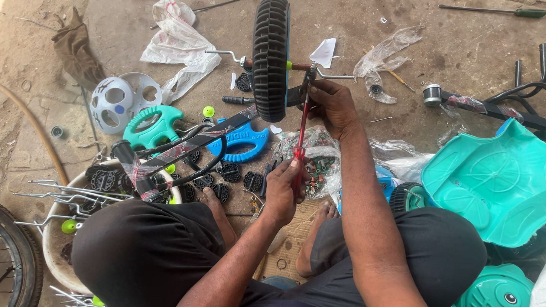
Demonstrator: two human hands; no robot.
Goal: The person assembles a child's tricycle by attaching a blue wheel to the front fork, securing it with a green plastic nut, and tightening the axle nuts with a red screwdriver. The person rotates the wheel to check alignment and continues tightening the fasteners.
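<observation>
Small black-tyred wheel (270,56), upright at upper centre on the floor (470,51), steadied at its axle by the right hand (330,104), grip clenched there, while the left hand (284,187), grip closed round a red-handled screwdriver (301,133), drove its tip toward the axle.

Black shorts, bare arms, barefoot.

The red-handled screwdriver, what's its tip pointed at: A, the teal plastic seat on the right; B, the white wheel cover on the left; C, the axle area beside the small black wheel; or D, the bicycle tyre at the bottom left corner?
C: the left hand grips the red-handled screwdriver, whose shaft runs up to the axle beside the small black wheel, where the right hand steadies the fitting.
</observation>
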